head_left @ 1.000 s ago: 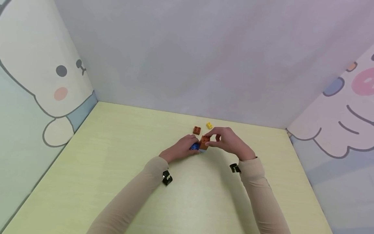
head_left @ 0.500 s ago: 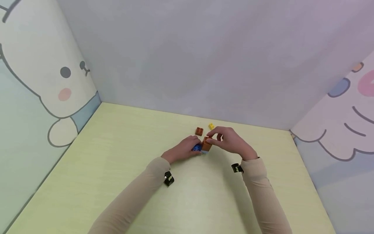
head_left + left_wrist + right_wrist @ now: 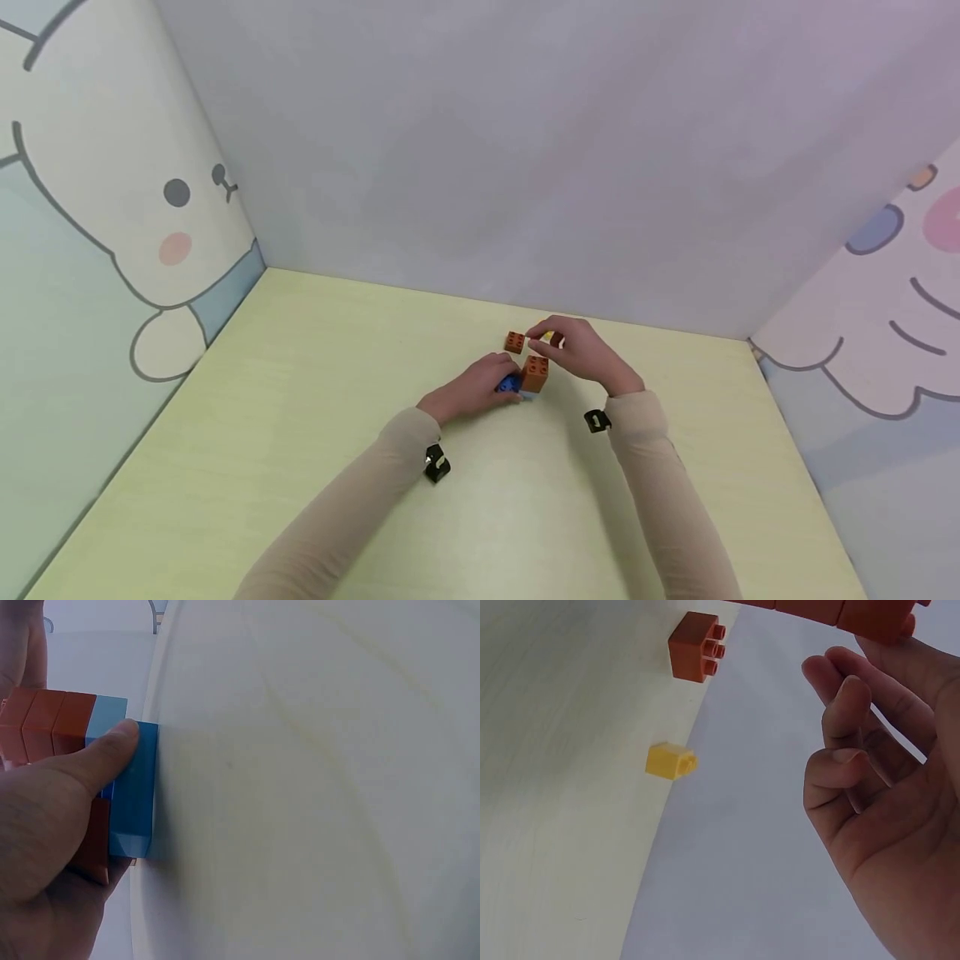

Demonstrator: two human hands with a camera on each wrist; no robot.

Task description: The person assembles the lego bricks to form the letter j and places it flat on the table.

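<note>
My left hand grips a built block of toy bricks low on the table. Its thumb lies on a light blue brick at the bottom, and a dark blue brick shows between the fingers. An orange-brown stack of bricks rises at the right side of this build. Above and behind the stack is my right hand, its fingers loosely bent around nothing. In the right wrist view its thumb is near or against the stack; I cannot tell which. A loose brown brick lies just left of those fingertips.
A small yellow brick lies near the back edge of the pale table, partly hidden by the right hand in the head view. Behind the table stands a grey wall, with cartoon-printed walls at both sides.
The right hand has let go of the orange-brown stack's top and moved up and back, over the yellow brick. The left hand keeps its grip on the build.
</note>
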